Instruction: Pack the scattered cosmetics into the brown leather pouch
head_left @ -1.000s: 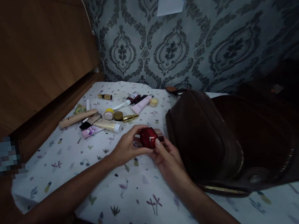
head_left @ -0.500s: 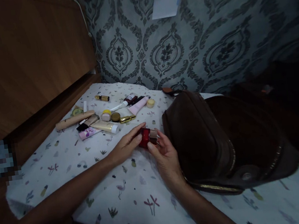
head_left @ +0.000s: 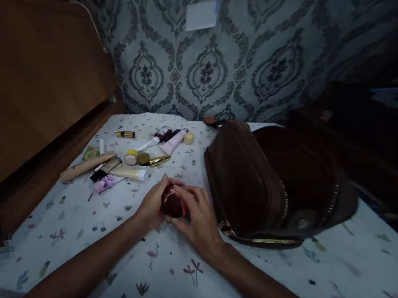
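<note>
Both hands on it now: L hand (head_left: 151, 209) wraps the red bottle (head_left: 172, 203) from its left, fingers curled over the top, and R hand (head_left: 198, 218) cups it from the right, so it's gripped between the two, low over the flower-print cloth (head_left: 83, 219). The bottle sits dead centre btwn the palms, neither hand nearer. Its long axis is hard to call, as it's mostly covered. Brown bag (head_left: 248, 181) gapes just to the right of the R hand; the cosmetics pile (head_left: 130, 161) lies beyond the L hand, apart. Vs 0.5 s ago: the bottle lay sideways w/ its cap toward the bag and was more exposed; the hands have since closed in and dropped nearer the person.
</note>
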A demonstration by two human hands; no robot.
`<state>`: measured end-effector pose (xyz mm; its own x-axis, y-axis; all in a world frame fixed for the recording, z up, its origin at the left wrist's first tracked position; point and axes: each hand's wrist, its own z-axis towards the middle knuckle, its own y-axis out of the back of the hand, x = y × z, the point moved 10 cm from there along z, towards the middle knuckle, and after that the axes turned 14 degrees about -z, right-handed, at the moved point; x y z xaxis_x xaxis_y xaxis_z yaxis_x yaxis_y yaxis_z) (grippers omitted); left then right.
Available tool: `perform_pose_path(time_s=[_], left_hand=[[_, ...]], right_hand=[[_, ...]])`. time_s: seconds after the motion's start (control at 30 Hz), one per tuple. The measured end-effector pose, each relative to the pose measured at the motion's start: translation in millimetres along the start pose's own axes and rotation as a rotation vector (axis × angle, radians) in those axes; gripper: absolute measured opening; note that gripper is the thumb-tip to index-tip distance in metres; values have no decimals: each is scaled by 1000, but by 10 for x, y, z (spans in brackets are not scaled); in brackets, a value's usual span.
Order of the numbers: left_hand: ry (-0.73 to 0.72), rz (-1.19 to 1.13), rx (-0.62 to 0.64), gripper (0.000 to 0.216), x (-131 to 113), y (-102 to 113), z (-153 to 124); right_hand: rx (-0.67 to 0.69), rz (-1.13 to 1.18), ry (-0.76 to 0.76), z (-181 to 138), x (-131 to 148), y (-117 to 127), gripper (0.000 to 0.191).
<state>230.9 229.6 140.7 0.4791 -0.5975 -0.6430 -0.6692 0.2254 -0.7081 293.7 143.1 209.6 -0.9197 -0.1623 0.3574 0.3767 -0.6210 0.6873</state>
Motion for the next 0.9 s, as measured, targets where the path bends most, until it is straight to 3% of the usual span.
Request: perform_pose_path(time_s=[0.17,0.3,0.43,0.7,0.9], left_hand=[[-107,151,-86,57,-85,60,-66],[-159,328,-105,60,-139,11,-115],[-173,473,-47,59,-166,-100,-138],[-266,743,22,64,-255,-226,-162],[-297,841,96,68,-265,-219,-139]], right_hand=[[90,-147,172,-15,279,5,58],[160,-203,230,-29,346,-35,56],[184,-181,276,-67,368,-67,58],[207,-124,261,-107,341,-110,58],[273,-57,194,-106,257,-183,69]])
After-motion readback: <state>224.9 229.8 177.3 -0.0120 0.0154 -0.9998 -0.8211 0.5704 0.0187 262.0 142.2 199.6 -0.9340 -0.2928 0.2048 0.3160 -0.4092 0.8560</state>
